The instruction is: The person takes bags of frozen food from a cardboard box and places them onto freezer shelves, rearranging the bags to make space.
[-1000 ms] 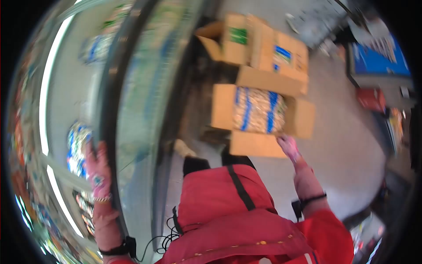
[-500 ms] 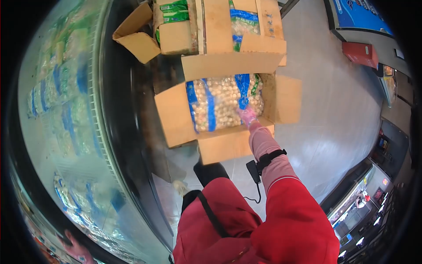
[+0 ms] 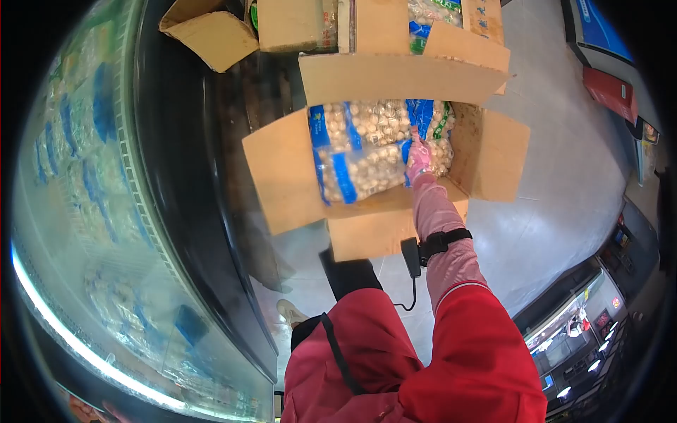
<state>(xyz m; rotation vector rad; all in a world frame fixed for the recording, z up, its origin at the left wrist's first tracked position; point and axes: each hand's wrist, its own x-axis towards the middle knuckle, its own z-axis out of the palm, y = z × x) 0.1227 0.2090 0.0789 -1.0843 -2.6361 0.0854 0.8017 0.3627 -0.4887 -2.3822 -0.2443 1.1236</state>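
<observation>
Right hand [image 3: 419,156] at blue-banded bag [image 3: 374,171], grip unclear

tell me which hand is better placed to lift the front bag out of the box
Right, I'd say: the right hand is in the box, at the blue end of the front bag; no left hand shows near it.

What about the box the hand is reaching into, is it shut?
No, the box has its flaps folded out, showing bags inside.
</observation>
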